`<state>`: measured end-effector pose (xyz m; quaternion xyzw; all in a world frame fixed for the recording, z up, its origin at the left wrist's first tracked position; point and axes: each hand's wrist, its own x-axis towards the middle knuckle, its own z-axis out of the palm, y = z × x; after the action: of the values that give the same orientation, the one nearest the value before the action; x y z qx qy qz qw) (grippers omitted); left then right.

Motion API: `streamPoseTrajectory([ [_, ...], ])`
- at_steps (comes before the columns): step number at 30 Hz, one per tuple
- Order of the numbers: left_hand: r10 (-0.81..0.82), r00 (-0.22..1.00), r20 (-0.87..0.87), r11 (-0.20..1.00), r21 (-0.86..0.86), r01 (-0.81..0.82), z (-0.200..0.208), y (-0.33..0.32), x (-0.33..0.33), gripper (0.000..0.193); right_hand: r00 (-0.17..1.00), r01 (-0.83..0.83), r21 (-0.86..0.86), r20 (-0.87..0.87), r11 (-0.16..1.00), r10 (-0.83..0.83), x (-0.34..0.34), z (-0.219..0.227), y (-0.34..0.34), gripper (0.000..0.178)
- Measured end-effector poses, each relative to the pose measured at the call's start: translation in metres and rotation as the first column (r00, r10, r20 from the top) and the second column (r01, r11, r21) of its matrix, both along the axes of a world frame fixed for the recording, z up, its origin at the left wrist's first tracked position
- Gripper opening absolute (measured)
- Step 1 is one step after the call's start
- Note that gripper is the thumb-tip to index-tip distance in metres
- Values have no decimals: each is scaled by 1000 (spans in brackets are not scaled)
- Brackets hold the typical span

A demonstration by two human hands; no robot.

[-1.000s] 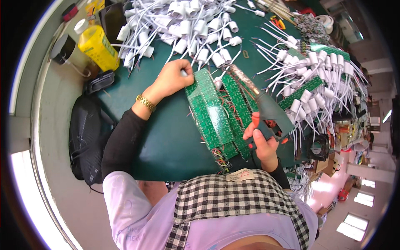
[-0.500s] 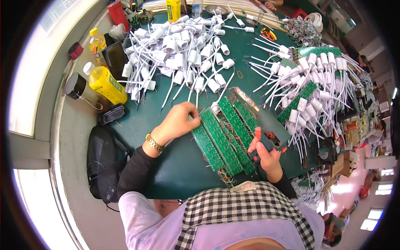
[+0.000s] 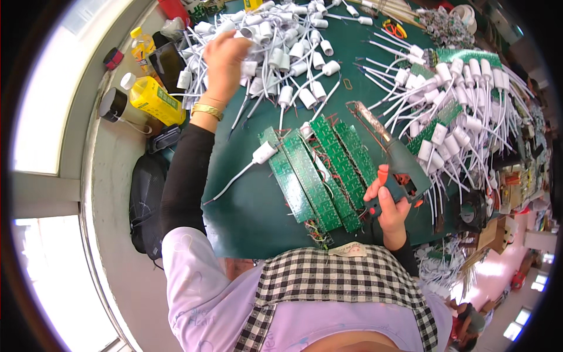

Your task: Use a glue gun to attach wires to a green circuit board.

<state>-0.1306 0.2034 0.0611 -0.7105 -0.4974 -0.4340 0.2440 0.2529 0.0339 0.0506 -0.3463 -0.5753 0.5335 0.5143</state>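
My left hand (image 3: 226, 61), smeared by motion, is over the heap of white cylindrical parts with cables (image 3: 284, 58); whether its fingers hold one cannot be made out. My right hand (image 3: 390, 211) is wrapped round the handle of a dark grey soldering gun (image 3: 403, 161), its long metal front slanting up to the left. Between the hands lie several long green circuit board strips (image 3: 311, 182) side by side, with thin red wires among them. One white cylinder (image 3: 265, 152) rests at their upper left edge, its cable trailing down to the left.
At the right lies a second heap of white cylinders (image 3: 451, 141) with green boards among them. Yellow bottles (image 3: 155, 101), a dark jar (image 3: 117, 105) and a black mesh bag (image 3: 146, 202) line the left side. Orange-handled cutters (image 3: 394, 28) lie at the back of the green table (image 3: 246, 220).
My left hand has left the boards' upper left edge and moved up over the far heap. A white cylinder with its cable now shows at that edge. The right hand still grips the soldering gun.
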Motion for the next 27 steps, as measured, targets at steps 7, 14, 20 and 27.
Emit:
streamPoseTrajectory([
  [7,-123,941,316,965,-184,188,14,-14,-17,26,997,-2,-26,-76,1000,0,-3,1,2,36],
  [14,-104,899,-425,944,-326,-45,2,5,8,43,993,-12,-60,-120,998,5,-1,-5,-1,37],
  [20,-143,988,50,989,-39,145,5,19,-2,32,996,-41,-79,-82,996,35,0,0,-2,37],
  [27,-357,-179,917,627,377,681,107,-65,17,22,986,-6,-145,-163,989,-18,3,-7,2,37],
])
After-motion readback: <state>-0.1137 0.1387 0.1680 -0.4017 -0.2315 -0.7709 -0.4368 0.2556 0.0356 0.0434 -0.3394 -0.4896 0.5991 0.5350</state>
